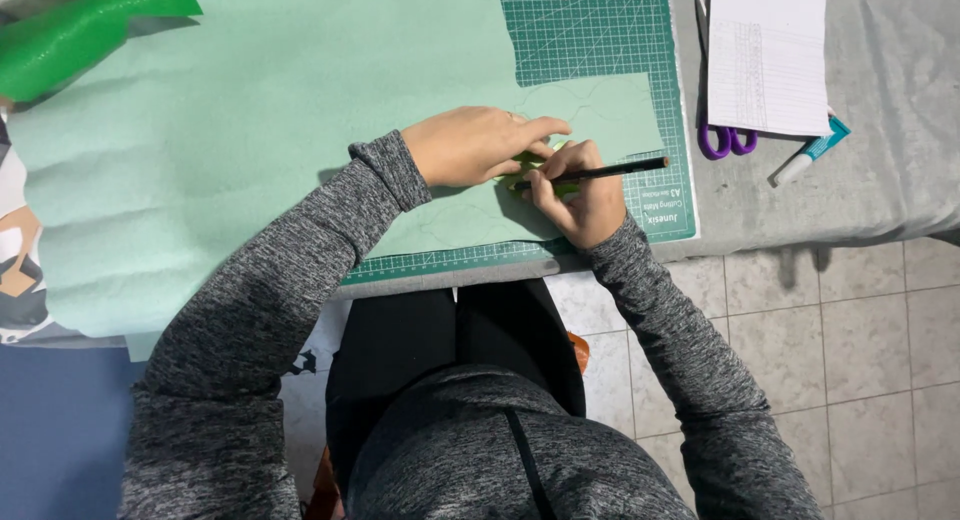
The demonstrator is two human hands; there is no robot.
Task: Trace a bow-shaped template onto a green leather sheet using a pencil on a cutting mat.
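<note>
At the upper left of the frame a glossy bright green sheet lies curled across the corner of the table. Beside it, filling the left and middle of the frame, spreads a large pale green paper, which overlaps a dark green cutting mat whose gridded surface shows at the upper middle and along the paper's lower edge.

In the centre, the left hand lies flat, palm down, fingers stretched to the right and pressing on a small light green shape that rests on the pale paper; most of that shape is hidden under the two hands. Touching it from just below and to the right, the right hand is closed around a black pencil, pinched between thumb and fingers, with its shaft pointing right and its tip at the small shape's edge. Faint drawn outlines show on the paper around the hands.

Further right, purple-handled scissors lie on the grey table cover, partly under a white lined sheet. A teal and white marker lies just right of them.
</note>
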